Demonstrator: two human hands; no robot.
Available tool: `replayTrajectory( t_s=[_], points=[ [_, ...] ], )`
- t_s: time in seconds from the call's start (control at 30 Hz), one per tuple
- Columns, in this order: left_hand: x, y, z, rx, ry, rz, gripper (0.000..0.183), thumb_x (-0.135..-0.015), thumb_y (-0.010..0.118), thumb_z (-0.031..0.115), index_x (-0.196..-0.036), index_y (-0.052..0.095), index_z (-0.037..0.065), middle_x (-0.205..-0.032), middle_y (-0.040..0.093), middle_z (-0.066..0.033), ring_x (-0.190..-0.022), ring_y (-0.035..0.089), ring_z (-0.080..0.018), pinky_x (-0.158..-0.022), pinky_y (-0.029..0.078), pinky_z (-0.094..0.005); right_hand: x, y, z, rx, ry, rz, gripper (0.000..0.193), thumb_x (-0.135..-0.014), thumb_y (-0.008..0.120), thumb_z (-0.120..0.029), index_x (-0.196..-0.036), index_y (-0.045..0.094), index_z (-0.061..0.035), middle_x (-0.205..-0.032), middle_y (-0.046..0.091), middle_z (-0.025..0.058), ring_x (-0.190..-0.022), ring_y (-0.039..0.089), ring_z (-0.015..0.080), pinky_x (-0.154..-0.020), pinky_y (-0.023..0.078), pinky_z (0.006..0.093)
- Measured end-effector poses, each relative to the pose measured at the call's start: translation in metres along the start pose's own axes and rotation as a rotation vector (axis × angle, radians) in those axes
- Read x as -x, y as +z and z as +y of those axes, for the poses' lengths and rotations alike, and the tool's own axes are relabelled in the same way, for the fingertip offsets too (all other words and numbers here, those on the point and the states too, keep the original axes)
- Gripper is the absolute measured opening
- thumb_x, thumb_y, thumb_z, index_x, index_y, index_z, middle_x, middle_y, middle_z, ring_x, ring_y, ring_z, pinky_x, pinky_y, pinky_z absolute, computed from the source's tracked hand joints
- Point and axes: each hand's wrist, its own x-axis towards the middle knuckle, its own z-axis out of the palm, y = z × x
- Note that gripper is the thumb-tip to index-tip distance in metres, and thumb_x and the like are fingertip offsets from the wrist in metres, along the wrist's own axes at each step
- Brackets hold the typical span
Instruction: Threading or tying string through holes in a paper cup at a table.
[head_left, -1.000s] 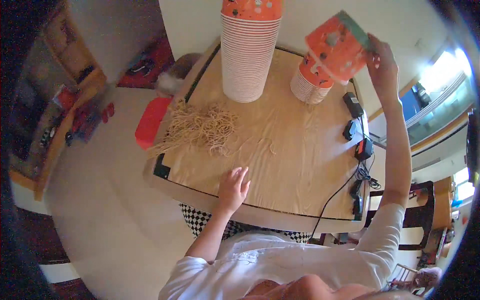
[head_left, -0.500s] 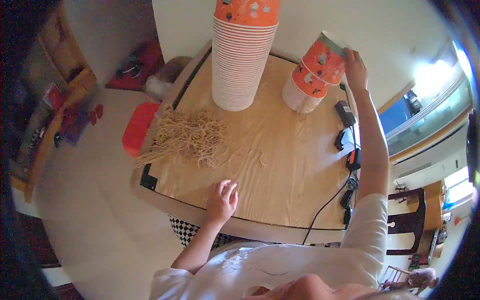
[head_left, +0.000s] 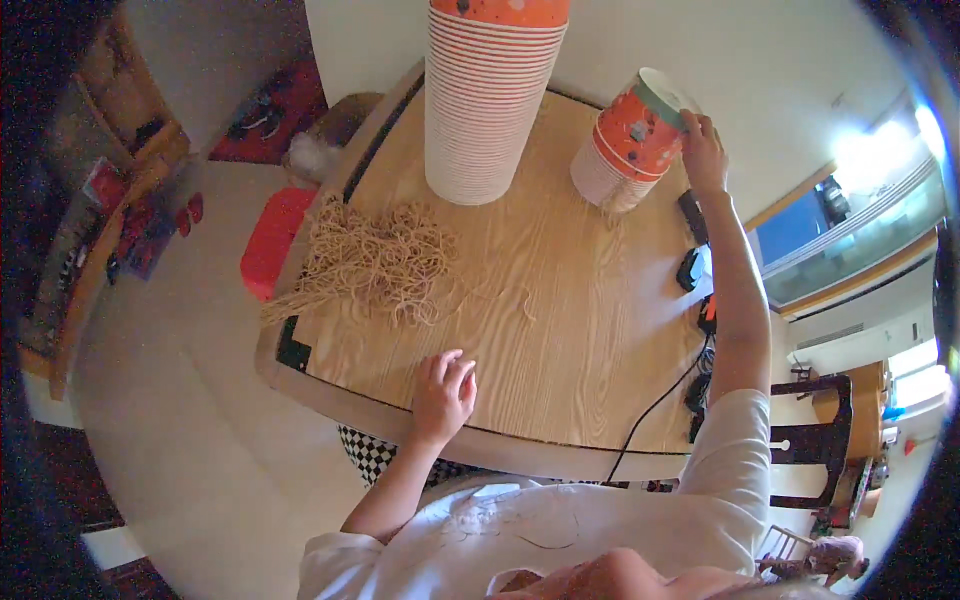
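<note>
My right hand [head_left: 706, 158] reaches to the far right and grips the upper edge of an upside-down orange paper tub [head_left: 640, 128], patterned with grey spots. That tub sits over a short stack of matching tubs [head_left: 605, 182], whose pale rims show below; the thumb is hidden. At the table's near edge rests my left hand [head_left: 444, 398], fingers loosely bent and holding nothing. Beyond it lies a tangled pile of thin tan bands [head_left: 385, 262]. A tall stack of the same tubs [head_left: 490, 110] rises at the back, its top cut off by the view.
Black adapters and a cable [head_left: 690, 270] run along the right side of the wooden table [head_left: 560, 350]. A red stool [head_left: 275, 240] stands beyond the left edge. The wall lies behind the stacks, and a dark chair [head_left: 815, 440] is at the right.
The orange tub in my right hand has come down from a tilted position and now sits lower over the short stack. My left hand has barely moved.
</note>
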Motion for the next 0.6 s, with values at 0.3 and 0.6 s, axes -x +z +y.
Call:
replayTrajectory(
  t_s=[0.3, 0.6],
  points=[
    [-0.002, -0.004, 0.004, -0.024, -0.004, 0.003, 0.024, -0.071, 0.066, 0.007, -0.094, 0.058, 0.009, -0.103, 0.055, -0.0095, -0.093, 0.053, -0.0273, -0.082, 0.043, -0.0393, 0.007, 0.008, -0.001, -0.004, 0.003, 0.005, 0.040, -0.082, 0.052, -0.012, -0.122, 0.050, -0.0172, -0.110, 0.055, 0.0091, -0.099, 0.057, 0.0291, -0.078, 0.052, 0.0410],
    [0.000, 0.000, 0.002, -0.021, 0.003, 0.029, 0.023, -0.071, 0.066, 0.006, -0.093, 0.058, 0.009, -0.103, 0.055, -0.0089, -0.091, 0.054, -0.0263, -0.081, 0.044, -0.0383, 0.010, 0.015, 0.001, -0.022, -0.071, -0.053, 0.046, -0.081, 0.054, -0.014, -0.126, 0.047, -0.0135, -0.114, 0.053, 0.0137, -0.100, 0.056, 0.0328, -0.079, 0.051, 0.0435]
  ],
)
